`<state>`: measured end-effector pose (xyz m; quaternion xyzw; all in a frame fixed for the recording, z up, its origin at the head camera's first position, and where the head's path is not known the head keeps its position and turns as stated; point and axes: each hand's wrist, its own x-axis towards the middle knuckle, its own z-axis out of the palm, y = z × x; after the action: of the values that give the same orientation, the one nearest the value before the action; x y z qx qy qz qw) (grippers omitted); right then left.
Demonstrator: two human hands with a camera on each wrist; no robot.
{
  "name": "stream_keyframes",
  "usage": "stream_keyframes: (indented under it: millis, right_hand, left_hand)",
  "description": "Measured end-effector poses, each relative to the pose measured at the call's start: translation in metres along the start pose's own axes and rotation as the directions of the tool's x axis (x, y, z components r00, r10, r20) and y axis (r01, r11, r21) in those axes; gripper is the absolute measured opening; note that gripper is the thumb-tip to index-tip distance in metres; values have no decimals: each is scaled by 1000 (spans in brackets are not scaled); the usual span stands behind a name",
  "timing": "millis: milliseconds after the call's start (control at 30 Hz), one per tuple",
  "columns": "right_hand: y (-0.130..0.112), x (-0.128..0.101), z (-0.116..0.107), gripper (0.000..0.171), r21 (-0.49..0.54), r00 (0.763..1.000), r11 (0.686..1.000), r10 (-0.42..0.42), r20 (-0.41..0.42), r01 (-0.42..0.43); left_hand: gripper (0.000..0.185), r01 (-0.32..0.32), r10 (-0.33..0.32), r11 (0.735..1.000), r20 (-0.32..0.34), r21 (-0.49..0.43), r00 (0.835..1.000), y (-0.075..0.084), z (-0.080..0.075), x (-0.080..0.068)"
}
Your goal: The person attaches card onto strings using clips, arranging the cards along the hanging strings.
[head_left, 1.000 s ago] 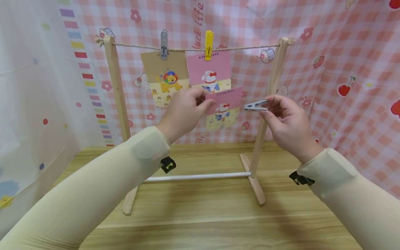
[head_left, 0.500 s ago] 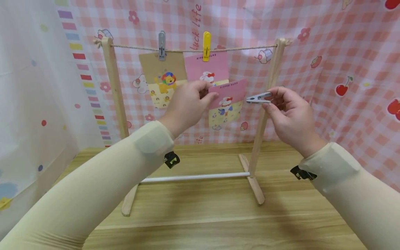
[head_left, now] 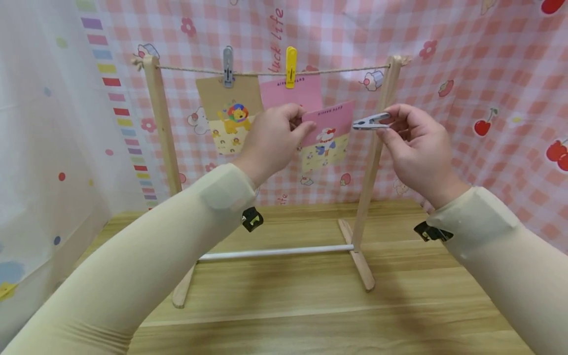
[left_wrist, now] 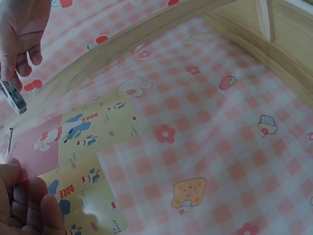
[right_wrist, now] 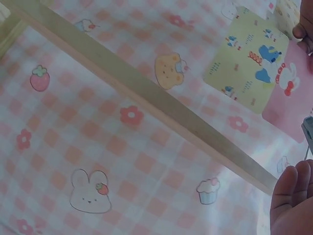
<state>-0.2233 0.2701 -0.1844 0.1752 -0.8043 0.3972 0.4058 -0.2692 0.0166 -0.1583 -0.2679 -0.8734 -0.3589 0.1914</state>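
Observation:
My left hand [head_left: 277, 133] pinches the left edge of a pink and yellow rabbit card [head_left: 327, 135], held just below the string [head_left: 346, 70] of a small wooden rack. That card [left_wrist: 73, 137] shows in the left wrist view beside my fingers [left_wrist: 29, 205]. My right hand [head_left: 410, 145] pinches a grey clothespin [head_left: 371, 122], its tip pointing left near the card's upper right corner. The clothespin [left_wrist: 13, 96] appears at the left edge of the left wrist view. In the right wrist view the card [right_wrist: 259, 68] lies past the rack post [right_wrist: 146, 93].
A grey peg [head_left: 228, 65] holds a brown lion card [head_left: 230, 111] and a yellow peg [head_left: 290, 66] holds a pink card [head_left: 293, 91] on the string. The rack's posts [head_left: 161, 123] stand on a wooden table [head_left: 288, 305]. Patterned cloth [head_left: 488, 74] hangs behind and at both sides.
Both hands have risen toward the string. The rabbit card and the grey clothespin moved up with them, and the clothespin stays near the card's right edge.

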Motion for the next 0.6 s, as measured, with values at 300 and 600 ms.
stream_keyframes:
  millis: [300, 600]
  right_hand:
    - [-10, 25, -7, 19, -24, 999, 1000, -8, -36, 7]
    - [-28, 52, -14, 22, -92, 997, 996, -27, -69, 20]
  left_hand:
    - [22, 22, -23, 998, -12, -57, 1000, 8, -1, 7]
    - [24, 42, -45, 997, -45, -64, 998, 16, 2, 14]
